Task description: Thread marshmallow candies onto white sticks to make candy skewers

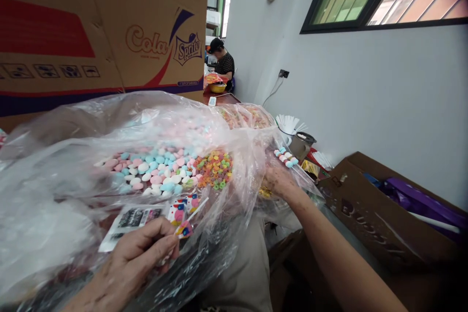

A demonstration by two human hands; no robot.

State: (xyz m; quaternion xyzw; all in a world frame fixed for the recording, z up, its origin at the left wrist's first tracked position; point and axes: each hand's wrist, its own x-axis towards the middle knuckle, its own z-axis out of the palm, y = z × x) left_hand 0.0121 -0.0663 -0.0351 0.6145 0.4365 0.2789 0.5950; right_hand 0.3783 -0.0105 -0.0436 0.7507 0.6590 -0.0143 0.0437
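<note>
My left hand (135,258) is low in the view, its fingers pinched round a white stick (193,212) with a small colourful piece at its lower end, next to a printed label card (135,219). A large clear plastic bag (73,190) in front of me holds pastel pink, blue and white candies (153,170) and small multicoloured rings (214,168). My right hand (280,180) reaches forward beside the bag, partly behind the plastic; its fingers are closed near a strip of pastel candies (286,156).
A big Cola/Sprite carton (109,29) stands behind the bag. A brown cardboard box (383,214) with purple packets lies at right. White sticks (288,124) and a metal cup (302,144) sit further back. Another person (223,66) works at a far table.
</note>
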